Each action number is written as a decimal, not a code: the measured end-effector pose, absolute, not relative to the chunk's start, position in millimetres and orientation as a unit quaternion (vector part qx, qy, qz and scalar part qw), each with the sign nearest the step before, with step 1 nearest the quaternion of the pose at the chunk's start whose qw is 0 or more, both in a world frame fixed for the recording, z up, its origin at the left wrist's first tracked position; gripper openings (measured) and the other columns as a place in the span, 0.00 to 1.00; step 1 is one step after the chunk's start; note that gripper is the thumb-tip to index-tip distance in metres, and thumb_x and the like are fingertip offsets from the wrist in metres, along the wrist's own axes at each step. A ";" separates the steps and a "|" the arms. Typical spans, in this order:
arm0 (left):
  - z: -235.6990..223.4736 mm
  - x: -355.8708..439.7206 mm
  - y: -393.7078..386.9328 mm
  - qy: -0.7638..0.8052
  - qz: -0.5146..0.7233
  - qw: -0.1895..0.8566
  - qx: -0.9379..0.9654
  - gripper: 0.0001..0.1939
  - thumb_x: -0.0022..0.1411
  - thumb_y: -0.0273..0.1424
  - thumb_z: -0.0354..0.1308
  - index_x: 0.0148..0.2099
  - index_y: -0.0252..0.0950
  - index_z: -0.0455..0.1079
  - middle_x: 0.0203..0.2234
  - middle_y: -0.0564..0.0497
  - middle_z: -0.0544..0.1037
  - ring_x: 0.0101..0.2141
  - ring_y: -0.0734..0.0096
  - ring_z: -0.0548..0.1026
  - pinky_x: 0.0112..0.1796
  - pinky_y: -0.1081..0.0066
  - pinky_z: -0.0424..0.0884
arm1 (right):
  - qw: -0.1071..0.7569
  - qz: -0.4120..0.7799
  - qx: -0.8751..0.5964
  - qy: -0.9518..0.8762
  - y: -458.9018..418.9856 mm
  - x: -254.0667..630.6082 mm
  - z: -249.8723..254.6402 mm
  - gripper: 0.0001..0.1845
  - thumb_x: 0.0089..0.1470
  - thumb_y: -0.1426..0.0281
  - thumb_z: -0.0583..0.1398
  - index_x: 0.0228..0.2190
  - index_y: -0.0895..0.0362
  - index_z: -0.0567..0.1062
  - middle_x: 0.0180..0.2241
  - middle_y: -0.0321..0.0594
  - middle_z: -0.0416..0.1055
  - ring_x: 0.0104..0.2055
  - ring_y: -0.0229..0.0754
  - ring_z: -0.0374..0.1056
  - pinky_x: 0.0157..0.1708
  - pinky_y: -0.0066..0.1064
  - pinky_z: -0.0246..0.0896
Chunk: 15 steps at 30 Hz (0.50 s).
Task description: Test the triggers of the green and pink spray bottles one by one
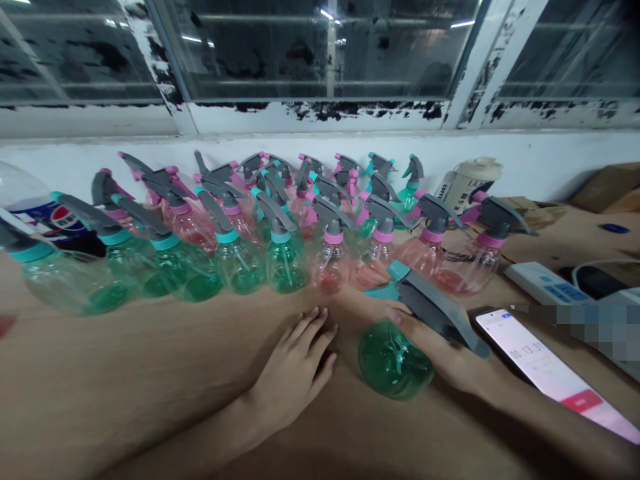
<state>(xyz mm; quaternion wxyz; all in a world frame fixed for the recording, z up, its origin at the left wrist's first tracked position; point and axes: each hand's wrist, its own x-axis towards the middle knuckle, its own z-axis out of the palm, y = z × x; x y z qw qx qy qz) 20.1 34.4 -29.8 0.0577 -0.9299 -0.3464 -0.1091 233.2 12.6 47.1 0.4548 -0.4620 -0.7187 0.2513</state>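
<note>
My right hand [440, 347] grips a green spray bottle [395, 360] with a grey trigger head and teal nozzle, tilted toward me just above the brown table [125, 387]. My left hand [295, 367] lies flat on the table beside it, fingers stretched out and together, holding nothing. Just beyond both hands stand rows of several spray bottles: green ones with teal collars [285, 260] to the left, pink ones with pink collars [333, 263] to the right.
A phone [550, 367] showing a running timer lies at the right. Behind it are a white power strip [540, 280], a cable and cardboard. A soda bottle [30, 207] lies far left; a lidded cup [470, 180] stands by the wall under the window.
</note>
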 end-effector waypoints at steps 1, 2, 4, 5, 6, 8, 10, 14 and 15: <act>-29.8 20.0 34.5 -0.346 -0.109 0.058 -0.930 0.20 0.65 0.30 0.47 0.57 0.29 0.60 0.56 0.40 0.63 0.58 0.56 0.57 0.54 0.54 0.60 | 0.461 0.268 -0.457 -0.712 13.1 233.4 46.4 0.10 0.54 0.66 0.54 0.34 0.50 0.75 0.22 0.35 0.73 0.27 0.43 0.71 0.31 0.36 0.69; -29.9 19.9 34.6 -0.346 -0.108 0.057 -0.930 0.20 0.65 0.31 0.47 0.57 0.29 0.60 0.56 0.41 0.63 0.58 0.56 0.58 0.54 0.54 0.60 | 0.470 0.285 -0.450 -0.704 13.7 233.6 45.7 0.10 0.53 0.66 0.55 0.36 0.50 0.75 0.22 0.35 0.73 0.28 0.43 0.72 0.34 0.36 0.69; -30.0 19.9 34.9 -0.347 -0.110 0.057 -0.930 0.19 0.65 0.31 0.48 0.57 0.30 0.61 0.56 0.41 0.64 0.58 0.56 0.58 0.54 0.53 0.60 | 0.479 0.301 -0.441 -0.697 14.8 234.0 44.2 0.12 0.52 0.68 0.56 0.38 0.51 0.75 0.25 0.36 0.74 0.31 0.44 0.72 0.38 0.37 0.67; -30.1 20.0 35.0 -0.348 -0.111 0.055 -0.929 0.19 0.64 0.30 0.48 0.56 0.30 0.61 0.56 0.41 0.64 0.58 0.56 0.58 0.54 0.53 0.60 | 0.477 0.306 -0.442 -0.695 15.2 234.2 43.4 0.12 0.52 0.69 0.56 0.39 0.51 0.75 0.26 0.36 0.74 0.31 0.43 0.72 0.38 0.37 0.67; -30.2 20.2 35.2 -0.349 -0.111 0.054 -0.929 0.19 0.64 0.30 0.48 0.56 0.30 0.61 0.56 0.41 0.64 0.58 0.56 0.58 0.54 0.53 0.60 | 0.472 0.315 -0.445 -0.693 15.5 234.4 42.6 0.12 0.52 0.68 0.55 0.39 0.51 0.75 0.27 0.37 0.74 0.32 0.44 0.71 0.37 0.37 0.67; -30.5 20.4 35.2 -0.350 -0.111 0.051 -0.929 0.19 0.65 0.30 0.48 0.57 0.30 0.61 0.56 0.40 0.63 0.58 0.56 0.58 0.54 0.54 0.59 | 0.460 0.344 -0.451 -0.683 15.5 234.7 41.4 0.11 0.54 0.66 0.54 0.38 0.51 0.75 0.29 0.39 0.74 0.33 0.44 0.71 0.36 0.37 0.66; -30.5 20.4 35.1 -0.349 -0.113 0.047 -0.929 0.19 0.65 0.31 0.48 0.56 0.30 0.61 0.57 0.41 0.63 0.58 0.56 0.57 0.54 0.54 0.59 | 0.455 0.367 -0.452 -0.674 15.1 235.1 40.8 0.12 0.55 0.63 0.54 0.36 0.52 0.75 0.31 0.39 0.74 0.35 0.44 0.70 0.38 0.37 0.66; -29.5 20.0 35.3 -0.351 -0.124 0.040 -0.927 0.19 0.65 0.31 0.48 0.56 0.30 0.61 0.57 0.40 0.63 0.58 0.56 0.58 0.54 0.54 0.59 | 0.458 0.351 -0.460 -0.675 14.8 236.7 42.1 0.10 0.54 0.60 0.57 0.34 0.52 0.72 0.26 0.36 0.70 0.29 0.41 0.68 0.39 0.37 0.65; -29.2 19.9 35.5 -0.351 -0.128 0.039 -0.927 0.19 0.65 0.31 0.48 0.56 0.30 0.61 0.57 0.40 0.63 0.58 0.56 0.58 0.54 0.54 0.60 | 0.455 0.341 -0.463 -0.680 14.8 237.2 42.8 0.10 0.54 0.60 0.57 0.34 0.52 0.71 0.25 0.35 0.69 0.28 0.40 0.67 0.37 0.37 0.65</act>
